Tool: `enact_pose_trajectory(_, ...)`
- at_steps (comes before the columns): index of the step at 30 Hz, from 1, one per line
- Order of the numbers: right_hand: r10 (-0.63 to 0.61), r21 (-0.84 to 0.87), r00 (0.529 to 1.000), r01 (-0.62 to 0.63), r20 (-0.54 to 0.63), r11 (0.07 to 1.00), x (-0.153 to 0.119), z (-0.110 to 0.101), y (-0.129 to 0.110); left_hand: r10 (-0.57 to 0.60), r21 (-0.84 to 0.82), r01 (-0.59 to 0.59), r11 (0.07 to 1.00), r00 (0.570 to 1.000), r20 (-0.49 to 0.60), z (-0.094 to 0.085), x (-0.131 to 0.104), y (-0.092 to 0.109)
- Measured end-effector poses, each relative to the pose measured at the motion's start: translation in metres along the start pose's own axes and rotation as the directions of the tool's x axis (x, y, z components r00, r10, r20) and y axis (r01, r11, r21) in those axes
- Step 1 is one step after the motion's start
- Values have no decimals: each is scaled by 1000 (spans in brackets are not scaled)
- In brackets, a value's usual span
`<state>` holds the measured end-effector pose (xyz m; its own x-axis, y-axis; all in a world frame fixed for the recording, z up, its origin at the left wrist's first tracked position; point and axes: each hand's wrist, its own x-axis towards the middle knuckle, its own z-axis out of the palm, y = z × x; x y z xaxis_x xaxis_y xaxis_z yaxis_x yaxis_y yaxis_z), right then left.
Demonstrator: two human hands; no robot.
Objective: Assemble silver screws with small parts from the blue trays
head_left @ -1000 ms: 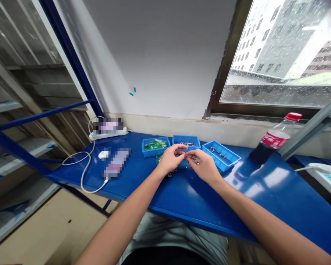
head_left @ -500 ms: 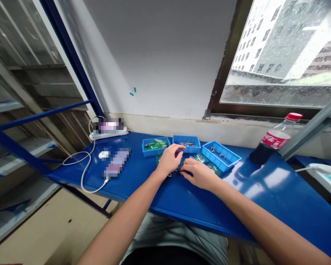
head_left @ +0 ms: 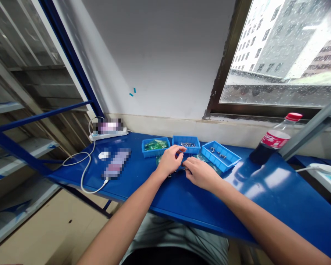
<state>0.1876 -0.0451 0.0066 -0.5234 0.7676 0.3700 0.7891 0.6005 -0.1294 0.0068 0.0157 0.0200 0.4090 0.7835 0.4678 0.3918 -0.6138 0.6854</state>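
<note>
Small metal parts [head_left: 170, 175] lie on the blue table beneath and between the two hands, largely hidden by them. The left hand [head_left: 168, 162] hovers just above, its thumb and forefinger parted with a gap between. The right hand [head_left: 200, 173] is close beside it, fingers bent inward and tips drawn near the thumb — whether they pinch a part I cannot tell. Green packets [head_left: 216, 168] lie partly behind the right hand, near the right tray [head_left: 228, 164], which holds a few metal pieces. Just beyond the hands are the middle tray [head_left: 191, 150], with slim metal pieces inside, and the left tray [head_left: 146, 153], filled with green pieces. Farther out on the table [head_left: 187, 206] are a cola bottle [head_left: 274, 140] at the right and — well apart at the left — a white cable [head_left: 84, 180] and a power strip [head_left: 123, 131]. A rain-spotted window [head_left: 278, 66] is above the bottle.
</note>
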Motion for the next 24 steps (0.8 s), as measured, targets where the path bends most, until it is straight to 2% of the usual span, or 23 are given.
enact_pose_trajectory(3,86,82,991,-77,-107,994,0,-1,-4,-3,-13,3,1000,1000,-8,-1,0,1)
enact_pose_trajectory(7,175,294,958,-104,-227,950,2,-4,-4,9,-45,-11,999,999,-43,-4,0,7)
enact_pose_trajectory(10,276,438,914,-126,-297,890,3,-3,0,-12,-60,10,998,1000,-28,-7,-3,13)
enact_pose_trajectory(12,358,495,873,-163,-330,853,3,-3,2,-49,-89,52,995,998,37,-8,-5,17)
enact_pose_trajectory(14,430,542,838,-202,-336,816,3,-3,3,-63,-129,79,988,991,120,-8,-7,20)
enact_pose_trajectory(16,474,574,820,-229,-321,786,3,-5,4,-38,-151,62,987,987,158,-7,-8,22)
enact_pose_trajectory(20,486,571,820,-253,-303,781,3,-5,3,7,-143,11,990,992,123,-5,-6,19)
enact_pose_trajectory(24,459,559,836,-236,-300,795,3,-1,3,-29,-188,48,981,994,101,-3,-4,10)
